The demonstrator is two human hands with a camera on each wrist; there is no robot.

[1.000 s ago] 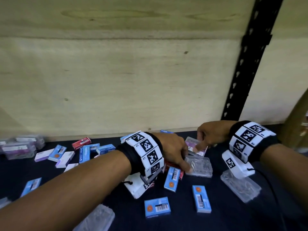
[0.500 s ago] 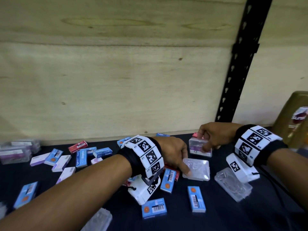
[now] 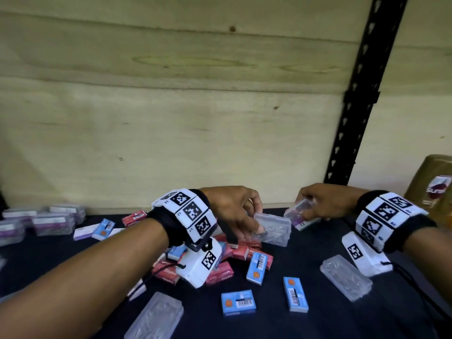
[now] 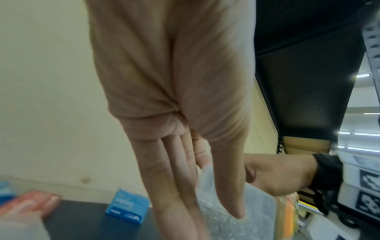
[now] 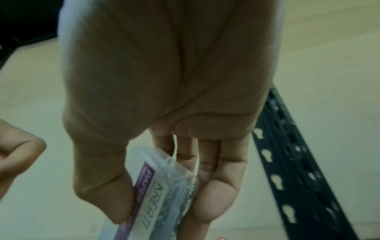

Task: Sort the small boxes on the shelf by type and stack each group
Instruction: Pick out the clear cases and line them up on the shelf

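Observation:
My left hand grips a clear plastic box, lifted off the dark shelf; the left wrist view shows the thumb and fingers pinching that clear box. My right hand holds a clear box with a purple label tilted in the air; in the right wrist view its thumb and fingers clamp the purple-labelled box. Blue boxes and red boxes lie scattered below. More purple-labelled clear boxes sit at the far left.
Two more clear boxes lie flat, one at the front and one at the right. A plywood back wall and a black slotted upright close the shelf. A brown package stands at the right edge.
Both hands have lifted their clear boxes off the shelf: the left raised the plain one, the right raised and tilted the purple-labelled one. The head view shifted closer.

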